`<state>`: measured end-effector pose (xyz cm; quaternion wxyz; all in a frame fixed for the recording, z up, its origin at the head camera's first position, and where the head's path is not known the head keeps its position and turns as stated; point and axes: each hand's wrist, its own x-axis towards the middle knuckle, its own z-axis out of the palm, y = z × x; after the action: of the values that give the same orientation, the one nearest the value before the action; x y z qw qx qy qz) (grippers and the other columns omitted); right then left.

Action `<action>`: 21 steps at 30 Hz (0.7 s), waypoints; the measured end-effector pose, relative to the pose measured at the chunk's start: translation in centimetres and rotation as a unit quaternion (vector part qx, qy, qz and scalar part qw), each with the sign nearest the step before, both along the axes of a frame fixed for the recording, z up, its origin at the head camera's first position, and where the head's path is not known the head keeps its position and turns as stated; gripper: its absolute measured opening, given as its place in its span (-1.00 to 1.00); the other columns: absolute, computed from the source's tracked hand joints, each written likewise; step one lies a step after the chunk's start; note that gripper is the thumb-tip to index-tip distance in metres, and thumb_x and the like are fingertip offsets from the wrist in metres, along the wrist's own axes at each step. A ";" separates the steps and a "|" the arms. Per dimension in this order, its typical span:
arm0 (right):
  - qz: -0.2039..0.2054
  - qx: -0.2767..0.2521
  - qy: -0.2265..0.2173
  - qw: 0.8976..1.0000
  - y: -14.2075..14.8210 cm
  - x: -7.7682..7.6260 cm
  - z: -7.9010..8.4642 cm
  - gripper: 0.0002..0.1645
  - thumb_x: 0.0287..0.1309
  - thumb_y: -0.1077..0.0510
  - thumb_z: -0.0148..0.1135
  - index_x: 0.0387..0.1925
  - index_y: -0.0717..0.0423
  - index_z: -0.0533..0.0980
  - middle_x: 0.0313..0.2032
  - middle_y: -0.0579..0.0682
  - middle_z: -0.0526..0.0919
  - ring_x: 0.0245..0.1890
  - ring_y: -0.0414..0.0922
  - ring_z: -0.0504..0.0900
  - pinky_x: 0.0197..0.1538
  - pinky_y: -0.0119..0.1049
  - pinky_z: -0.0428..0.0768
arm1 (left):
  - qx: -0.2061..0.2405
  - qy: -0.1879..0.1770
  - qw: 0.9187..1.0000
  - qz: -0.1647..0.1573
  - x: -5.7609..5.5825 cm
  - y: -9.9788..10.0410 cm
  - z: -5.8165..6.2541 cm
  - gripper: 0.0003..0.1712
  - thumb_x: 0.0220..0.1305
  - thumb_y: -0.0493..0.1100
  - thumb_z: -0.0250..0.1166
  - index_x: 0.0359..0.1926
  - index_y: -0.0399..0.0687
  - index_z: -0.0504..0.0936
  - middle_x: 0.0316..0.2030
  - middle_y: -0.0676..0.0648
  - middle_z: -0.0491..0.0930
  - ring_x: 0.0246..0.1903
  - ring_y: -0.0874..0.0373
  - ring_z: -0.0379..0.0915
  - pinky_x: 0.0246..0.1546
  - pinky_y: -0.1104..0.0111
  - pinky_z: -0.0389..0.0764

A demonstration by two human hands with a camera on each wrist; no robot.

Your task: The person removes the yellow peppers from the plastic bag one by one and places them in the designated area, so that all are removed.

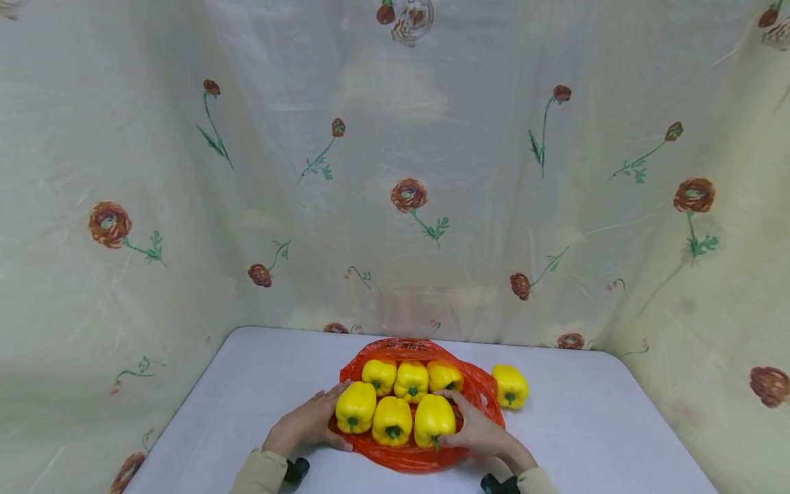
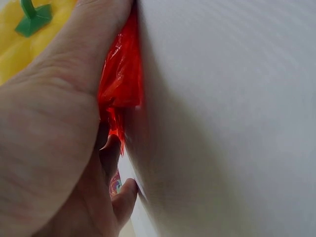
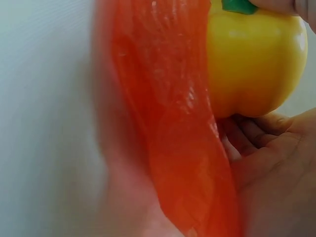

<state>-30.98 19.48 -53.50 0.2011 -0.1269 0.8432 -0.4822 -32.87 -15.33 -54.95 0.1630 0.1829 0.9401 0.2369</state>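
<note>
Yellow bell peppers with green stems stand in two rows of three on a spread red plastic bag (image 1: 407,464). My right hand (image 1: 484,429) grips the front right bell pepper (image 1: 434,417), thumb near its stem and fingers behind it; the right wrist view shows this pepper (image 3: 256,64) beside the bag's red edge (image 3: 173,123). At the left side my left hand (image 1: 306,424) rests against the bag, next to the front left bell pepper (image 1: 356,406), its fingers extended. In the left wrist view the palm hides most of that pepper.
One more yellow bell pepper (image 1: 511,386) lies on the white table (image 1: 265,370), just right of the bag. A flower-patterned curtain (image 1: 469,226) encloses the table's back and sides.
</note>
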 end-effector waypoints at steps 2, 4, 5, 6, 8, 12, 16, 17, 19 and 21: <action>-0.003 -0.003 0.005 1.000 0.0 0.0 0.2 0.06 -0.09 -0.04 0.47 0.38 -0.05 0.09 0.26 0.11 0.33 0.13 0.06 0.36 0.23 0.20 0.44 | 0.001 -0.001 1.000 0.001 0.0 0.0 0.1 0.29 -0.14 0.28 0.47 0.51 0.01 -0.01 0.50 -0.11 0.03 0.45 -0.14 0.02 0.46 -0.12 -0.06; -0.007 -0.004 0.012 1.000 -0.1 0.1 0.5 0.04 -0.08 -0.04 0.47 0.37 -0.05 0.11 0.26 0.11 0.33 0.14 0.06 0.36 0.22 0.19 0.44 | 0.001 -0.002 1.000 0.001 0.0 0.1 0.1 0.28 -0.14 0.28 0.47 0.51 0.01 0.00 0.50 -0.10 0.03 0.45 -0.13 0.01 0.46 -0.12 -0.07; -0.010 -0.005 0.016 1.000 -0.1 0.1 0.6 0.03 -0.08 -0.05 0.47 0.37 -0.05 0.11 0.26 0.11 0.33 0.14 0.06 0.36 0.22 0.19 0.45 | 0.002 -0.003 1.000 0.002 0.1 0.1 0.1 0.28 -0.13 0.28 0.47 0.51 0.01 0.00 0.50 -0.10 0.03 0.45 -0.13 0.01 0.46 -0.12 -0.07; -0.011 -0.004 0.020 1.000 -0.1 0.2 0.8 0.03 -0.07 -0.06 0.46 0.37 -0.04 0.12 0.26 0.11 0.34 0.14 0.06 0.37 0.22 0.19 0.45 | 0.003 -0.003 1.000 0.002 0.1 0.1 0.2 0.28 -0.13 0.27 0.48 0.51 0.01 0.00 0.50 -0.10 0.03 0.45 -0.12 0.01 0.46 -0.12 -0.07; -0.015 -0.001 0.027 1.000 -0.1 0.2 1.1 0.03 -0.07 -0.08 0.46 0.36 -0.04 0.12 0.26 0.10 0.34 0.14 0.05 0.38 0.23 0.19 0.45 | 0.004 -0.004 1.000 0.002 0.1 0.1 0.2 0.28 -0.13 0.27 0.48 0.51 0.01 0.00 0.50 -0.09 0.03 0.45 -0.12 0.01 0.46 -0.12 -0.07; -0.016 0.007 0.037 0.999 -0.1 0.4 1.7 0.04 -0.08 -0.10 0.47 0.37 -0.02 0.13 0.26 0.10 0.34 0.14 0.05 0.38 0.23 0.19 0.44 | 0.005 -0.001 1.000 0.000 0.1 0.1 0.2 0.28 -0.14 0.27 0.48 0.51 0.01 0.00 0.50 -0.10 0.03 0.45 -0.12 0.02 0.46 -0.12 -0.06; -0.010 0.002 0.038 0.999 0.1 0.6 2.3 0.02 -0.07 -0.10 0.46 0.37 -0.04 0.14 0.28 0.10 0.32 0.16 0.06 0.37 0.24 0.20 0.43 | 0.006 0.001 1.000 -0.004 0.0 0.0 0.1 0.28 -0.14 0.27 0.47 0.51 0.01 0.00 0.50 -0.10 0.02 0.45 -0.12 0.01 0.46 -0.13 -0.06; -0.008 0.001 0.038 0.999 0.1 0.6 2.4 0.02 -0.06 -0.10 0.46 0.37 -0.05 0.14 0.29 0.10 0.31 0.16 0.06 0.37 0.24 0.20 0.44 | 0.007 0.002 1.000 -0.004 0.0 0.0 0.0 0.28 -0.14 0.28 0.47 0.51 0.01 0.00 0.50 -0.10 0.02 0.45 -0.12 0.01 0.46 -0.13 -0.06; -0.004 -0.003 0.039 0.999 0.3 0.7 2.7 0.00 -0.06 -0.08 0.45 0.37 -0.07 0.15 0.31 0.09 0.29 0.17 0.06 0.36 0.23 0.19 0.44 | 0.008 0.003 1.000 -0.006 0.0 0.0 -0.1 0.28 -0.14 0.27 0.48 0.51 0.01 0.01 0.50 -0.10 0.03 0.45 -0.12 0.01 0.45 -0.14 -0.06; 0.000 -0.006 0.044 0.999 0.4 0.8 3.1 -0.01 -0.05 -0.08 0.45 0.37 -0.08 0.15 0.31 0.07 0.30 0.16 0.04 0.37 0.23 0.16 0.46 | 0.008 0.003 1.000 -0.007 -0.1 0.0 -0.2 0.28 -0.14 0.27 0.48 0.51 0.01 0.00 0.50 -0.10 0.02 0.45 -0.13 0.01 0.45 -0.14 -0.06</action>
<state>-30.19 19.88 -50.44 0.1626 -0.1491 0.8485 -0.4810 -32.95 -15.35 -55.11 0.1601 0.1915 0.9373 0.2430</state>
